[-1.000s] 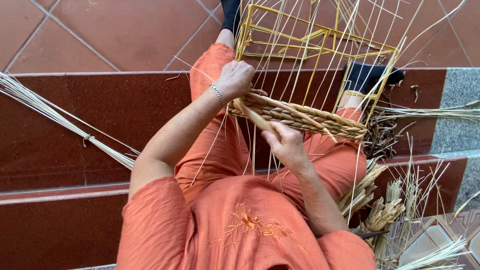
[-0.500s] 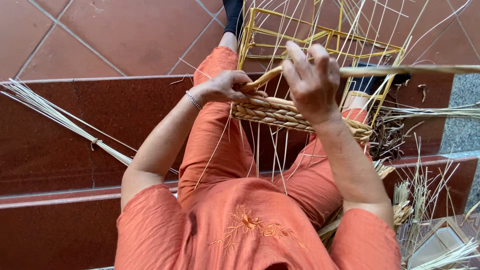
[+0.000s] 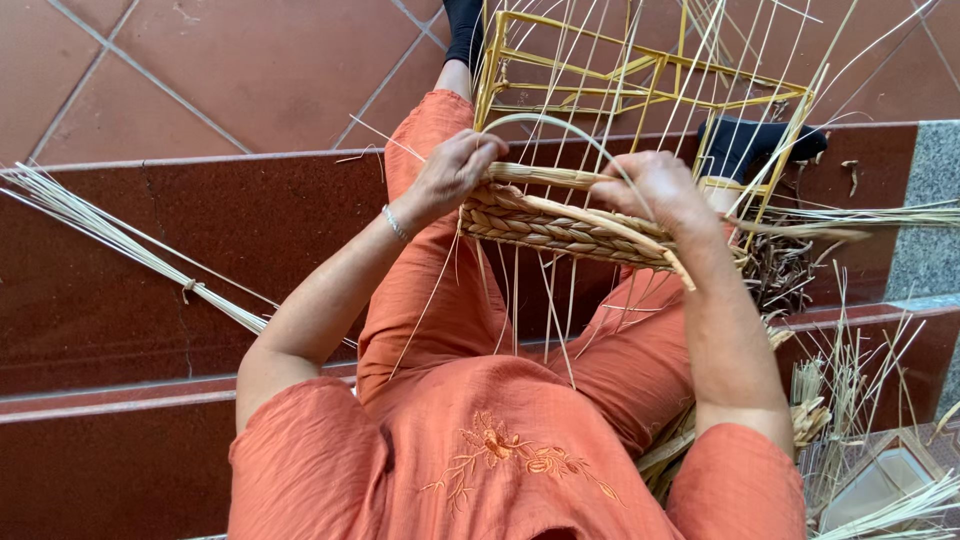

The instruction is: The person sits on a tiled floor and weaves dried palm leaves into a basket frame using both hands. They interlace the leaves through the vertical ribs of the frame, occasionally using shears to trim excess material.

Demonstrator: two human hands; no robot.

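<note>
Dark red stone steps (image 3: 130, 250) lay under the seated person, with terracotta tiles beyond. On the lap rested a half-woven basket (image 3: 560, 225), its braided band wrapped round a yellow wire frame (image 3: 640, 80). At the basket's near-left corner the left hand (image 3: 450, 170) curled shut on the rim and a pale strand. At its right side the right hand (image 3: 660, 190) pinched a looping reed (image 3: 560, 125). Left of the basket lay a tied reed bundle (image 3: 120, 245).
</note>
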